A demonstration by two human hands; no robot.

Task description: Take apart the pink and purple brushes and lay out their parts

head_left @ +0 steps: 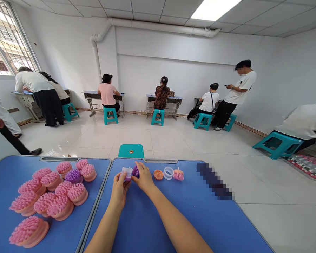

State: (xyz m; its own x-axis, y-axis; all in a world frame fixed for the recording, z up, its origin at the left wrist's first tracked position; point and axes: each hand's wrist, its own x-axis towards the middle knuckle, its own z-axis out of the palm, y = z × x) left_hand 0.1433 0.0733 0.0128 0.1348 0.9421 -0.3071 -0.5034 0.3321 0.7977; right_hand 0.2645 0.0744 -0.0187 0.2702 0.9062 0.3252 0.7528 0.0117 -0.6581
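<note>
Above the blue table (pixel 152 225), my left hand (pixel 119 188) is closed around a clear plastic cup with a purple base (pixel 126 171). Close against it, my right hand (pixel 144 180) grips a purple bristle head (pixel 135 171) with its bristles facing sideways; whether the two parts touch is hidden by my fingers. Just right of my right hand lie an orange round base (pixel 158 174), a clear plastic ring (pixel 169 173) and a pink bristle head (pixel 178 174) with a small stem pointing up.
On the adjoining left table, several pink scalp brushes (pixel 28 230) stand bristles up, with one purple scalp brush (pixel 73 176) among them. A pixelated dark object (pixel 214 182) lies at the right edge. Beyond are a teal stool (pixel 131 151) and several people at desks.
</note>
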